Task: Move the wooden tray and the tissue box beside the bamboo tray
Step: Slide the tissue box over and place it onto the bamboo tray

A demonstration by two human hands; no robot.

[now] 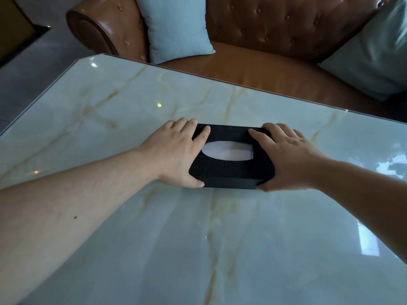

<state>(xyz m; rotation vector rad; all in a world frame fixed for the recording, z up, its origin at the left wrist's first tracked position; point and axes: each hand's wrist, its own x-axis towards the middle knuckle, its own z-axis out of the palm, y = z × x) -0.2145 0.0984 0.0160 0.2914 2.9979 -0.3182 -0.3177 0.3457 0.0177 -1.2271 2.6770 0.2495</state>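
A black tissue box (231, 170) with an oval opening showing white tissue lies on the marble table (132, 238), near its middle. My left hand (176, 155) clasps the box's left end, fingers over the top and thumb at the near side. My right hand (288, 157) clasps the right end the same way. Whether the box rests on the table or is just off it, I cannot tell. Neither a wooden tray nor a bamboo tray is in view.
A brown leather sofa (275, 62) runs along the table's far edge, with a light blue cushion (176, 27) at its left and a pale green cushion (374, 49) at the right. Grey floor (33, 69) shows past the table's left edge.
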